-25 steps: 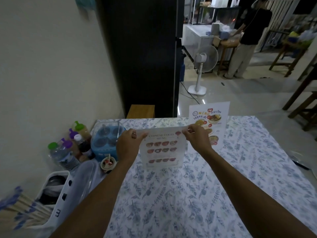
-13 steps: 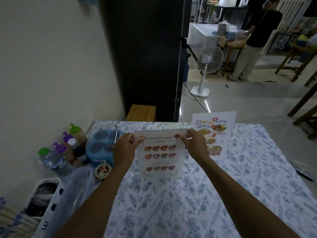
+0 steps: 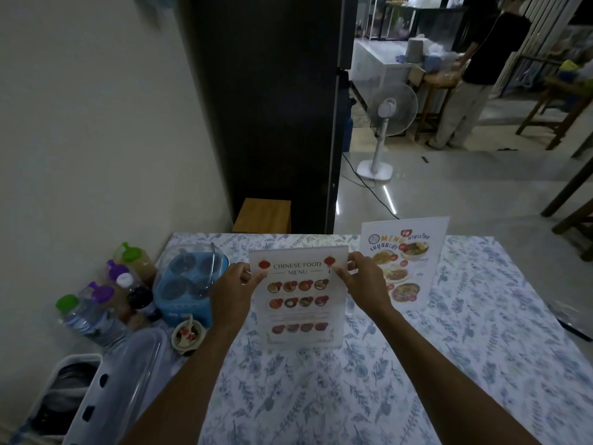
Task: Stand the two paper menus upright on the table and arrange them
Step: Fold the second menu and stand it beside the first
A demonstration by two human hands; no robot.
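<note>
The Chinese food menu stands upright on the floral tablecloth, its printed side facing me. My left hand pinches its upper left corner and my right hand pinches its upper right corner. The second menu, with colourful food pictures, stands upright on its own behind and to the right, near the table's far edge; my right hand covers its lower left part.
A blue condiment caddy, several sauce and water bottles and a small chilli dish crowd the table's left side. A white basket sits at the near left. Beyond the table are a dark fridge, a fan and a person.
The Chinese food menu has come from tilted in my hands to standing upright on the cloth, slightly nearer to me. Both hands keep their grip on its top corners. The other menu has not moved.
</note>
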